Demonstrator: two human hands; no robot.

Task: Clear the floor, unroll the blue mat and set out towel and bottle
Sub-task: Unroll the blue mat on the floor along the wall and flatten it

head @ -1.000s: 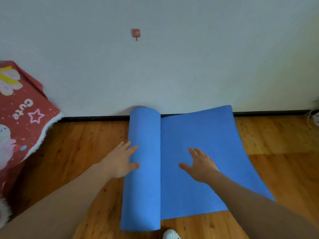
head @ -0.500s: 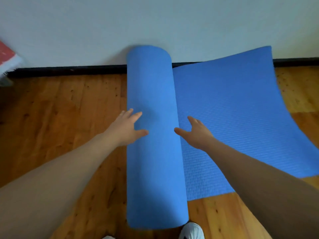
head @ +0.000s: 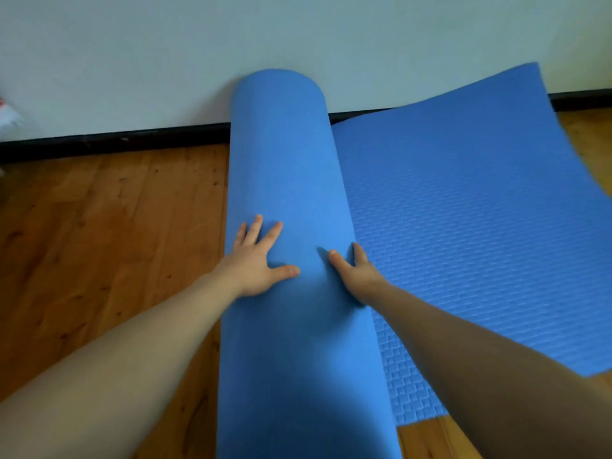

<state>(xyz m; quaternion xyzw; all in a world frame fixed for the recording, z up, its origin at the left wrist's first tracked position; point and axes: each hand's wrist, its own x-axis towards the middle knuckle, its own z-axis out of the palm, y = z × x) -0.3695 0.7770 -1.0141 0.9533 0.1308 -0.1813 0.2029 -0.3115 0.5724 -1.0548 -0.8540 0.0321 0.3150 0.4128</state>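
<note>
The blue mat [head: 463, 226] lies partly unrolled on the wooden floor, its textured flat part spreading to the right. The rolled part [head: 291, 167] runs from the wall toward me through the middle of the view. My left hand [head: 256, 260] rests flat on the roll's left side with fingers spread. My right hand [head: 356, 273] presses against the roll's right side, where the roll meets the flat sheet. No towel or bottle is in view.
A white wall with a black skirting board [head: 112, 140] stands just beyond the roll's far end. Bare wooden floor [head: 99, 226] stretches to the left. A red and white cloth edge [head: 8, 115] shows at the far left. The mat's far right corner curls upward.
My head has moved closer and lower over the mat. My right hand has shifted left from the flat sheet onto the roll's right side. My left hand stays on the roll.
</note>
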